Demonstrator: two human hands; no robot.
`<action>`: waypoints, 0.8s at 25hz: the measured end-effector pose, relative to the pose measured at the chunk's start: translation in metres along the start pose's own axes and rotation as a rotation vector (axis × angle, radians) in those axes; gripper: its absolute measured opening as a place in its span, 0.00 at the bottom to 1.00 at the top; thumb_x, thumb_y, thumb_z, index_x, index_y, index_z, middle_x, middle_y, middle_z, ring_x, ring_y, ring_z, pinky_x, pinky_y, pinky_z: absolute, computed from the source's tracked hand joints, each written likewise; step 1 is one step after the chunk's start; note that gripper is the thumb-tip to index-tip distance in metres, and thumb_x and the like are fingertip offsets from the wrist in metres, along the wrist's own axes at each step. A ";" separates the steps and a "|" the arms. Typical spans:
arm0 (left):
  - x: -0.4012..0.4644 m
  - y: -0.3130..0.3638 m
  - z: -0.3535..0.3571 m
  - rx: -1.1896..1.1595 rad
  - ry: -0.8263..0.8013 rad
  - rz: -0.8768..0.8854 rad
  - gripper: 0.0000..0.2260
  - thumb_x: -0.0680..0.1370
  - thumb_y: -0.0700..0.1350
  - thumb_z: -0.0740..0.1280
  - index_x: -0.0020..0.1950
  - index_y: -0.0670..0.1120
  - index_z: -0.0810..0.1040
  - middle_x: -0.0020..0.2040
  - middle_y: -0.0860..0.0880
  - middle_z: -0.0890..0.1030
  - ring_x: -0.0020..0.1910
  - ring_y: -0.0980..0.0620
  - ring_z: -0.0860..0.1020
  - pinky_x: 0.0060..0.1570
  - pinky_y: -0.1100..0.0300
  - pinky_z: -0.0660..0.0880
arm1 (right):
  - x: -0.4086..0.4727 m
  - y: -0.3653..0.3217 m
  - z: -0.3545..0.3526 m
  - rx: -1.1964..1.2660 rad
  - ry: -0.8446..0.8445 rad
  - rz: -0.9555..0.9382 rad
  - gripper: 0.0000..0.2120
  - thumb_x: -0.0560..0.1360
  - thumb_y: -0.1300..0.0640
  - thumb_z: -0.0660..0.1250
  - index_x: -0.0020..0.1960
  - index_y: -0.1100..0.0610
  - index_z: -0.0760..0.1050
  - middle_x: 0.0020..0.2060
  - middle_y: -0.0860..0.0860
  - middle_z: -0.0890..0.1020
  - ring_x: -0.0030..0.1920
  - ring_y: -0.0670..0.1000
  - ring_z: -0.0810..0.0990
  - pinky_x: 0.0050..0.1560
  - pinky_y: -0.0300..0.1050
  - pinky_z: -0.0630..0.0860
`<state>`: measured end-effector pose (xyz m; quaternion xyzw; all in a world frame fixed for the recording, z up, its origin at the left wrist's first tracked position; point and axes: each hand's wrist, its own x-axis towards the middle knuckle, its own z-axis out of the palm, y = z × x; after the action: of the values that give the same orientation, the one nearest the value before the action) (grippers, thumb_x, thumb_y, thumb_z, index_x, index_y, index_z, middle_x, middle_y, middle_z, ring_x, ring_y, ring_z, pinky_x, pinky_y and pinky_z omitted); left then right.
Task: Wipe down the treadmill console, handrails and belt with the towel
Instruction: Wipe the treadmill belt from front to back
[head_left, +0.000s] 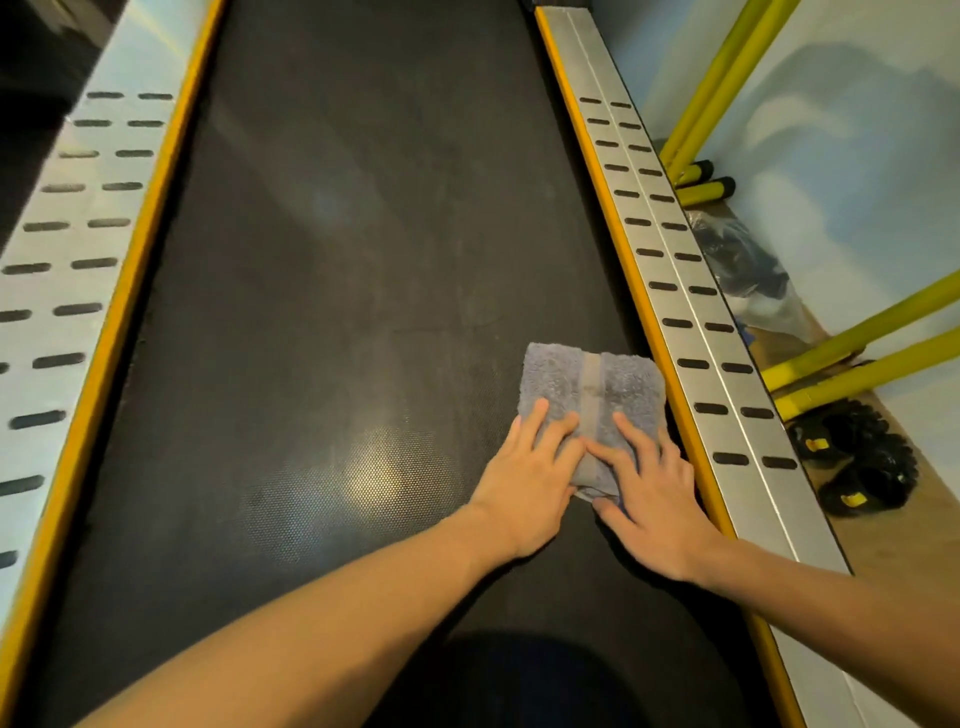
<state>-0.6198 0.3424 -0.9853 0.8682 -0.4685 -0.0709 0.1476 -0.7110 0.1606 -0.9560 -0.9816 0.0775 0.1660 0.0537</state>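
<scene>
Low and right of centre in the frame, a folded grey terry towel (592, 400) lay on the black textured treadmill belt (332, 291), just beside the yellow-edged slotted silver side rail (691, 312). Both the left hand (524, 483) and right hand (649, 493) pressed flat on its near edge, fingers spread, grip released rather than clenched.

We see the black belt (322, 291) carrying a folded grey towel (587, 384) near its right edge.
</scene>
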 end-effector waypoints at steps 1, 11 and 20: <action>-0.001 -0.003 -0.003 0.002 -0.014 0.008 0.26 0.79 0.48 0.64 0.75 0.43 0.62 0.78 0.42 0.62 0.79 0.33 0.51 0.77 0.39 0.56 | 0.002 -0.004 0.000 -0.009 -0.004 0.011 0.32 0.76 0.36 0.55 0.78 0.38 0.50 0.81 0.50 0.47 0.80 0.64 0.45 0.74 0.67 0.60; -0.049 -0.064 -0.029 0.109 0.029 0.127 0.22 0.76 0.46 0.60 0.68 0.38 0.69 0.68 0.37 0.71 0.71 0.35 0.66 0.77 0.42 0.52 | 0.017 -0.082 -0.005 -0.001 -0.075 -0.025 0.33 0.78 0.34 0.46 0.80 0.36 0.40 0.81 0.50 0.37 0.78 0.66 0.34 0.76 0.69 0.46; -0.207 -0.197 -0.107 0.082 0.007 -0.201 0.18 0.78 0.49 0.65 0.65 0.45 0.72 0.65 0.43 0.73 0.68 0.41 0.64 0.73 0.50 0.62 | 0.058 -0.293 -0.003 0.041 -0.135 -0.339 0.32 0.83 0.37 0.46 0.79 0.38 0.31 0.78 0.53 0.27 0.76 0.73 0.32 0.75 0.67 0.34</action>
<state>-0.5497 0.6372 -0.9506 0.9164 -0.3809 -0.0632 0.1056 -0.6062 0.4398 -0.9488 -0.9659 -0.0897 0.2183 0.1062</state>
